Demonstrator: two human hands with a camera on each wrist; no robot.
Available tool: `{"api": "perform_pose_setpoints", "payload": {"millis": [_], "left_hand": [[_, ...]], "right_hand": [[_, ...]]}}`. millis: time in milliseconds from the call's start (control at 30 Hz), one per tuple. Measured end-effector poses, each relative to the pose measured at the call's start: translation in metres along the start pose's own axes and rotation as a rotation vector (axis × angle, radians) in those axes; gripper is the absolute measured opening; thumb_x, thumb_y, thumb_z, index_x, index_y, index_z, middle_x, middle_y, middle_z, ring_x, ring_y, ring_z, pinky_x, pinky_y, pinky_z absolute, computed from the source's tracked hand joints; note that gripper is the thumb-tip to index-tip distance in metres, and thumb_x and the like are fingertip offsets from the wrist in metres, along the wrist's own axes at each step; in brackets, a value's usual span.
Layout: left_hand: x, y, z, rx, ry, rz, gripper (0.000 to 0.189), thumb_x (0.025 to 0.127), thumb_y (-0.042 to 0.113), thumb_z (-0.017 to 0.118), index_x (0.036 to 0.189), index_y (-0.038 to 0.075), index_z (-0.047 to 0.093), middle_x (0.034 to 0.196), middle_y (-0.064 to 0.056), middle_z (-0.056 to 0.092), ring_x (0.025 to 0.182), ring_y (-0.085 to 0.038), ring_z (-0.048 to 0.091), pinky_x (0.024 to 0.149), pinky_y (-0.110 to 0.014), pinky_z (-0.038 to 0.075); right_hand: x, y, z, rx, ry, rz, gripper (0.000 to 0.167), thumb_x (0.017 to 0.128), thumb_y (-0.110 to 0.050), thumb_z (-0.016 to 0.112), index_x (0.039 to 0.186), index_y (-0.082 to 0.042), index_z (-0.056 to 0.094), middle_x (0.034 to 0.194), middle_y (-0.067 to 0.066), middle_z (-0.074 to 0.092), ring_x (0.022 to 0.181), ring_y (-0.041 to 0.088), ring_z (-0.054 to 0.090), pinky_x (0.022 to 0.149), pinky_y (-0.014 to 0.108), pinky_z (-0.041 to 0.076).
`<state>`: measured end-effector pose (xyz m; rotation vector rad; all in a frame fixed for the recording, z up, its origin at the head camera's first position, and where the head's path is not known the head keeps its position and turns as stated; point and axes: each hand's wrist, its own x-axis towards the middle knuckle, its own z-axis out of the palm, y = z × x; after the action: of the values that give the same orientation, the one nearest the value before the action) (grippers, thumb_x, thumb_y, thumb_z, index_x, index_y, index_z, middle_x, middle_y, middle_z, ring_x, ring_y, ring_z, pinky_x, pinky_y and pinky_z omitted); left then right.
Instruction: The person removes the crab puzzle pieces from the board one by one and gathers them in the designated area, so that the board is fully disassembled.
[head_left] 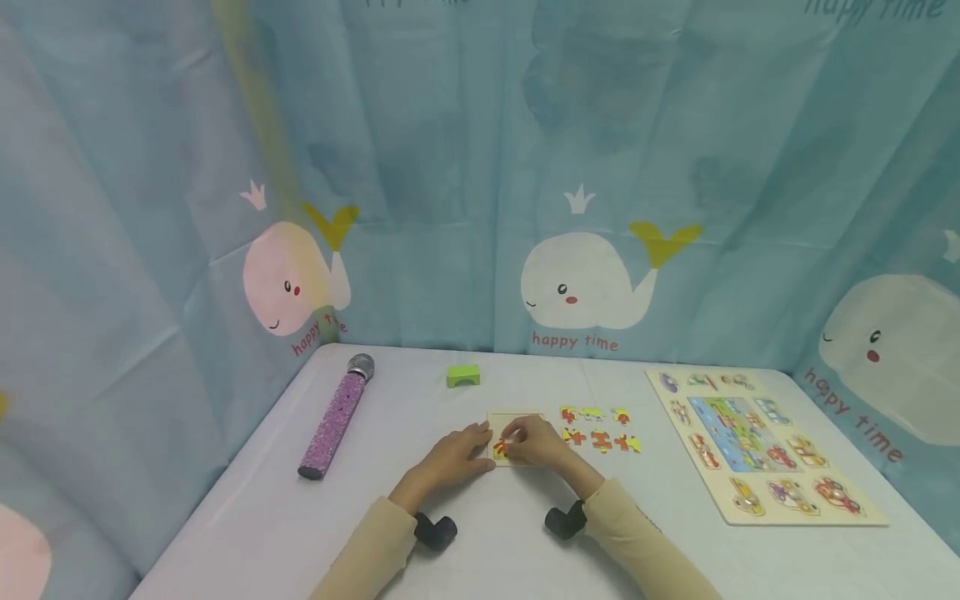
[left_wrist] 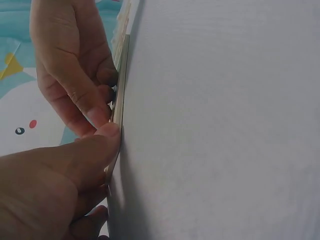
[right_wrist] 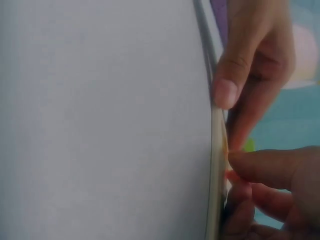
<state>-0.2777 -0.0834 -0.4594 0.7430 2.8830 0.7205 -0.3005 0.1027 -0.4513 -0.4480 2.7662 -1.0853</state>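
A small wooden puzzle tray (head_left: pixel 525 413) lies flat on the table in front of me. My left hand (head_left: pixel 454 457) holds its left side, thumb at the near corner and fingers further up the edge. Over the tray, my right hand (head_left: pixel 536 442) pinches a red-orange puzzle piece (right_wrist: pixel 231 175) with thumb and fingertips, low over the surface. A red and yellow patch (head_left: pixel 500 450) shows in the tray beside those fingertips. Both wrist views see the tray edge-on, so its inside is hidden there. Several loose red and yellow puzzle pieces (head_left: pixel 601 441) lie in two rows to the right.
A larger wooden peg puzzle board (head_left: pixel 712 492) with vehicle pictures lies at the right. To the left rests a glittery purple microphone (head_left: pixel 333 425). Behind the tray stands a green arch block (head_left: pixel 463 375). A blue whale-print curtain (head_left: pixel 450 275) encloses the white table (head_left: pixel 495 550).
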Motion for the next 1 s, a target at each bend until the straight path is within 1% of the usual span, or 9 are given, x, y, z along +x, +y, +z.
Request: {"api": "perform_pose_setpoints", "payload": {"millis": [167, 300, 467, 567, 667, 800, 867, 967, 1000], "left_hand": [[-0.0003, 0.0006, 0.0007, -0.006, -0.002, 0.003, 0.055, 0.088, 0.035, 0.059, 0.133, 0.004, 0.048, 0.145, -0.011, 0.039, 0.132, -0.033, 0.037, 0.106, -0.050, 0.033], [-0.0013, 0.0009, 0.0019, -0.010, 0.003, 0.004, 0.055, 0.088, 0.035, 0.059, 0.133, 0.004, 0.048, 0.145, -0.011, 0.039, 0.132, -0.033, 0.037, 0.106, -0.049, 0.033], [-0.0028, 0.0014, 0.0023, -0.005, 0.003, 0.005, 0.054, 0.089, 0.034, 0.059, 0.132, 0.004, 0.048, 0.144, -0.011, 0.039, 0.132, -0.033, 0.037, 0.106, -0.049, 0.033], [-0.0036, 0.0021, 0.0022, -0.001, 0.005, 0.007, 0.054, 0.089, 0.034, 0.058, 0.132, 0.004, 0.048, 0.144, -0.012, 0.039, 0.132, -0.033, 0.037, 0.106, -0.049, 0.033], [-0.0040, 0.0022, 0.0026, 0.003, 0.007, 0.013, 0.054, 0.089, 0.034, 0.058, 0.132, 0.003, 0.048, 0.144, -0.012, 0.040, 0.132, -0.034, 0.037, 0.105, -0.049, 0.034], [-0.0043, 0.0024, 0.0027, 0.008, 0.008, 0.026, 0.054, 0.089, 0.033, 0.058, 0.131, 0.002, 0.049, 0.143, -0.014, 0.040, 0.131, -0.035, 0.038, 0.104, -0.050, 0.034], [-0.0041, 0.0025, 0.0024, 0.017, 0.012, 0.034, 0.054, 0.089, 0.033, 0.058, 0.131, 0.001, 0.049, 0.143, -0.015, 0.041, 0.130, -0.036, 0.039, 0.104, -0.051, 0.035], [-0.0036, 0.0030, 0.0017, 0.023, 0.017, 0.035, 0.053, 0.089, 0.033, 0.058, 0.132, 0.002, 0.048, 0.143, -0.014, 0.040, 0.131, -0.035, 0.038, 0.104, -0.051, 0.035], [-0.0034, 0.0031, 0.0016, 0.025, 0.019, 0.039, 0.053, 0.089, 0.033, 0.058, 0.132, 0.002, 0.048, 0.143, -0.014, 0.041, 0.131, -0.035, 0.038, 0.103, -0.051, 0.035]], "right_hand": [[-0.0002, 0.0004, 0.0024, 0.015, -0.012, 0.002, 0.017, 0.077, -0.011, 0.069, 0.094, -0.007, 0.067, 0.069, 0.001, 0.055, 0.060, 0.011, 0.045, 0.051, 0.021, 0.035], [-0.0011, 0.0014, 0.0045, 0.028, -0.018, 0.022, 0.015, 0.079, -0.011, 0.068, 0.093, -0.006, 0.067, 0.071, 0.001, 0.055, 0.062, 0.013, 0.046, 0.052, 0.023, 0.036], [-0.0034, 0.0016, 0.0058, 0.052, -0.031, -0.002, 0.015, 0.081, -0.009, 0.063, 0.095, -0.005, 0.065, 0.072, 0.002, 0.055, 0.062, 0.013, 0.046, 0.052, 0.023, 0.037], [-0.0035, 0.0020, 0.0065, 0.043, -0.027, -0.017, 0.015, 0.082, -0.009, 0.061, 0.096, -0.005, 0.064, 0.073, 0.002, 0.055, 0.063, 0.013, 0.046, 0.053, 0.023, 0.037], [-0.0035, 0.0030, 0.0076, 0.044, -0.022, -0.013, 0.015, 0.083, -0.010, 0.061, 0.098, -0.007, 0.063, 0.075, 0.002, 0.055, 0.064, 0.012, 0.046, 0.053, 0.023, 0.037], [-0.0044, 0.0043, 0.0078, 0.081, -0.024, -0.042, 0.015, 0.084, -0.009, 0.060, 0.099, -0.008, 0.058, 0.073, 0.001, 0.056, 0.062, 0.011, 0.048, 0.052, 0.023, 0.040], [-0.0051, 0.0044, 0.0066, 0.104, -0.025, -0.073, 0.015, 0.085, -0.008, 0.060, 0.100, -0.007, 0.055, 0.073, 0.002, 0.057, 0.061, 0.011, 0.049, 0.052, 0.023, 0.041], [-0.0061, 0.0046, 0.0039, 0.124, -0.023, -0.108, 0.016, 0.085, -0.006, 0.060, 0.100, -0.006, 0.054, 0.075, 0.003, 0.057, 0.063, 0.011, 0.050, 0.054, 0.023, 0.042], [-0.0063, 0.0045, 0.0030, 0.121, -0.021, -0.107, 0.016, 0.084, -0.005, 0.060, 0.099, -0.007, 0.054, 0.075, 0.002, 0.056, 0.064, 0.011, 0.049, 0.055, 0.022, 0.041]]}}
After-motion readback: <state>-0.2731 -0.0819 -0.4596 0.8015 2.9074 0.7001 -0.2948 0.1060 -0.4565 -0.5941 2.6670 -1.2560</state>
